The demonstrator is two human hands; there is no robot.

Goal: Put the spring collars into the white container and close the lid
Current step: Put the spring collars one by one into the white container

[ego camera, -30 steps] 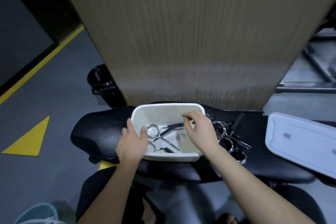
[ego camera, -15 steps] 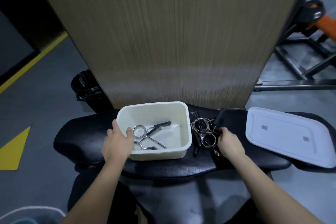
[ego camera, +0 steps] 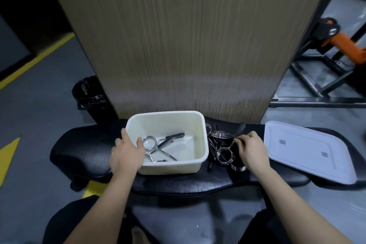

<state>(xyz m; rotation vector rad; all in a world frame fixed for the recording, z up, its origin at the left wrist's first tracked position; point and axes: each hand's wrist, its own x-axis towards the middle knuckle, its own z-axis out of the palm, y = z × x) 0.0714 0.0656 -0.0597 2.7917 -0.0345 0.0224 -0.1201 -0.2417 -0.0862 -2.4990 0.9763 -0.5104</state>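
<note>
Head view: right hand (ego camera: 251, 148) grip curled on spring collars (ego camera: 223, 144) beside white container (ego camera: 198, 125).

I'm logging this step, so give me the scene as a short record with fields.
container: white, open, on the black bench
inside: one spring collar
pile: collars on the bench, right of the container
lid: off, lying at the far right
left hand: gripping the container's left rim
right hand: on the pile, grasp unclear

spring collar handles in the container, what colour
Black grips on the spring collar, with a silver coil; seen in the head view.
</note>
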